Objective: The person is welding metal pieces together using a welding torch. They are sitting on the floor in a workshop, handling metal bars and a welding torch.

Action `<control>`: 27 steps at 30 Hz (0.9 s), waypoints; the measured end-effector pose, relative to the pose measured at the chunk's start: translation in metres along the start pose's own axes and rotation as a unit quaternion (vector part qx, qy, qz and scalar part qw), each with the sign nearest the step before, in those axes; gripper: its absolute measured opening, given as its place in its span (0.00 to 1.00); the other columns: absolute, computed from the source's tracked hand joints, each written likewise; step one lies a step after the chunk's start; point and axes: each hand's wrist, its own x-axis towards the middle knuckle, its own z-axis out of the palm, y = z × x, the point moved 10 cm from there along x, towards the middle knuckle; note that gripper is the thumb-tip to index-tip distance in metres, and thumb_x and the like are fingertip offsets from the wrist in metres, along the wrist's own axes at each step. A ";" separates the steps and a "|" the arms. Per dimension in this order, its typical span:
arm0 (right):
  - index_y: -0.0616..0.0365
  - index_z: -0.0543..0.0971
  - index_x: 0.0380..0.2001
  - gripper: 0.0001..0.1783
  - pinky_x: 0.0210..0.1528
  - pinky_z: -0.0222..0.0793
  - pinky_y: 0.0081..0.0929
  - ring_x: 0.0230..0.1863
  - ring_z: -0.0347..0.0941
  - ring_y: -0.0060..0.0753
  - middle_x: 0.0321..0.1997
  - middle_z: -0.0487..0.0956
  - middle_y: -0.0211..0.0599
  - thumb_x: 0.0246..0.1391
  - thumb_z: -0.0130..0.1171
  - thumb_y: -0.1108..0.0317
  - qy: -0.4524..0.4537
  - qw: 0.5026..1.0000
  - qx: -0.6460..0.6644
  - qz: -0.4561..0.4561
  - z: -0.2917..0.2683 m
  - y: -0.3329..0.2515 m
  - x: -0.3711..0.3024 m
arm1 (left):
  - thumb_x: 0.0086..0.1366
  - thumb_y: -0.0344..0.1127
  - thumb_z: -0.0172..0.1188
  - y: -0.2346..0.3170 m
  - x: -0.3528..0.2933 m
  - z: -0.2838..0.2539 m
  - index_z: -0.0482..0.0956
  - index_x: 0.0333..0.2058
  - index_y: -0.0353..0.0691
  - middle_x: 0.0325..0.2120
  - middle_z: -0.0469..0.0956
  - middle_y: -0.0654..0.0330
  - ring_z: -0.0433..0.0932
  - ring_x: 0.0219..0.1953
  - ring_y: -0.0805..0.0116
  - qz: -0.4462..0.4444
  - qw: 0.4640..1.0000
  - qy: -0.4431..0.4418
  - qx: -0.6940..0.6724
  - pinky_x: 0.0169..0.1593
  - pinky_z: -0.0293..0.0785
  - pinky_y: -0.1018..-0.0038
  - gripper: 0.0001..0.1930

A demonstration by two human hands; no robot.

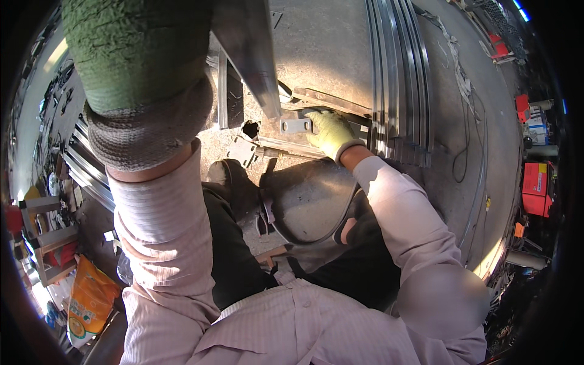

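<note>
While my L hand, in a crinkled green coated glove w/ a grey knit cuff, is up close to my face, its fingers run out of view up top, so can't tell how far open it is or if it's got hold of anything. My R hand, in a pale yellow glove, is mostly closed, fingers & thumb on the right end of a small flat silver metal plate w/ two slots. Plate's down in front of me, above my boots, just beside the lower end of a long shiny metal channel; can't tell if they touch. Nr it: a worn brown wooden plank. Bundle of long silver metal channels lies to the R, red boxy case farther out; orange & white printed sack on my L.
</note>
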 end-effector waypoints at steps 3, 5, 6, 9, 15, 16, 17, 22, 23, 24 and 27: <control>0.52 0.79 0.64 0.27 0.64 0.74 0.45 0.61 0.78 0.51 0.62 0.82 0.45 0.60 0.67 0.65 0.069 0.993 -0.089 -0.039 0.012 -0.003 0.002 | 0.73 0.37 0.67 0.010 -0.001 -0.019 0.85 0.54 0.37 0.41 0.86 0.60 0.83 0.44 0.68 0.018 1.000 0.012 0.004 0.48 0.80 0.67 0.15; 0.52 0.80 0.63 0.27 0.65 0.74 0.45 0.62 0.78 0.51 0.62 0.82 0.44 0.59 0.66 0.66 0.100 0.989 -0.097 -0.056 0.021 -0.009 0.005 | 0.73 0.37 0.67 0.014 -0.001 -0.030 0.84 0.54 0.37 0.41 0.85 0.60 0.83 0.44 0.68 0.025 1.000 0.018 0.003 0.48 0.80 0.67 0.15; 0.53 0.81 0.59 0.24 0.65 0.74 0.47 0.60 0.78 0.53 0.59 0.82 0.46 0.58 0.66 0.68 0.119 0.987 -0.088 -0.062 0.023 -0.012 0.007 | 0.73 0.37 0.67 0.016 -0.001 -0.035 0.84 0.54 0.37 0.41 0.85 0.60 0.83 0.44 0.68 0.030 0.999 0.021 0.004 0.48 0.80 0.67 0.15; 0.53 0.82 0.54 0.19 0.63 0.74 0.49 0.59 0.78 0.55 0.55 0.83 0.47 0.58 0.66 0.69 0.124 0.987 -0.085 -0.060 0.034 -0.016 0.013 | 0.73 0.37 0.67 0.020 -0.003 -0.045 0.84 0.54 0.37 0.41 0.85 0.60 0.83 0.44 0.68 0.035 0.999 0.025 0.000 0.48 0.80 0.67 0.15; 0.57 0.82 0.55 0.22 0.61 0.74 0.52 0.57 0.78 0.61 0.55 0.82 0.53 0.57 0.67 0.69 0.097 0.991 -0.013 -0.086 0.056 -0.038 0.018 | 0.73 0.37 0.67 0.019 -0.005 -0.049 0.84 0.54 0.37 0.41 0.85 0.60 0.83 0.44 0.68 0.036 0.999 0.020 -0.002 0.49 0.80 0.67 0.15; 0.59 0.83 0.52 0.18 0.57 0.75 0.53 0.52 0.80 0.63 0.50 0.84 0.54 0.58 0.67 0.69 0.084 0.994 -0.017 -0.067 0.058 -0.037 0.020 | 0.73 0.37 0.67 0.017 -0.006 -0.047 0.84 0.54 0.37 0.41 0.85 0.60 0.83 0.44 0.68 0.033 0.999 0.016 -0.003 0.49 0.80 0.67 0.15; 0.60 0.83 0.51 0.18 0.56 0.76 0.53 0.51 0.80 0.64 0.49 0.84 0.55 0.58 0.67 0.68 0.081 0.995 -0.006 -0.057 0.056 -0.038 0.020 | 0.73 0.37 0.67 0.016 -0.006 -0.044 0.84 0.54 0.37 0.41 0.85 0.60 0.83 0.44 0.68 0.030 0.999 0.013 -0.004 0.49 0.80 0.67 0.15; 0.62 0.84 0.45 0.17 0.51 0.76 0.51 0.46 0.82 0.62 0.43 0.85 0.58 0.56 0.68 0.64 0.018 0.996 0.061 0.062 0.040 -0.026 0.015 | 0.73 0.37 0.67 0.004 -0.010 -0.026 0.84 0.54 0.37 0.42 0.85 0.60 0.83 0.45 0.67 0.004 1.000 -0.006 -0.007 0.49 0.80 0.67 0.16; 0.63 0.84 0.45 0.18 0.50 0.76 0.50 0.45 0.82 0.61 0.43 0.85 0.58 0.55 0.69 0.63 0.006 0.996 0.071 0.052 0.036 -0.028 0.013 | 0.73 0.37 0.67 0.002 -0.010 -0.021 0.84 0.55 0.37 0.42 0.85 0.60 0.83 0.45 0.67 0.000 1.000 -0.010 -0.008 0.49 0.80 0.67 0.16; 0.63 0.83 0.45 0.19 0.50 0.76 0.49 0.45 0.83 0.60 0.43 0.86 0.58 0.55 0.69 0.61 -0.005 0.996 0.081 0.040 0.032 -0.030 0.012 | 0.73 0.37 0.67 -0.001 -0.011 -0.016 0.84 0.55 0.37 0.42 0.85 0.59 0.83 0.45 0.67 -0.005 1.000 -0.015 -0.009 0.49 0.80 0.67 0.16; 0.63 0.83 0.47 0.23 0.50 0.76 0.47 0.45 0.83 0.56 0.42 0.86 0.56 0.56 0.71 0.56 -0.031 0.994 0.106 0.019 0.033 -0.029 0.015 | 0.73 0.37 0.67 -0.007 -0.012 0.001 0.84 0.55 0.37 0.42 0.85 0.59 0.83 0.45 0.67 -0.018 0.999 -0.033 -0.011 0.49 0.80 0.67 0.16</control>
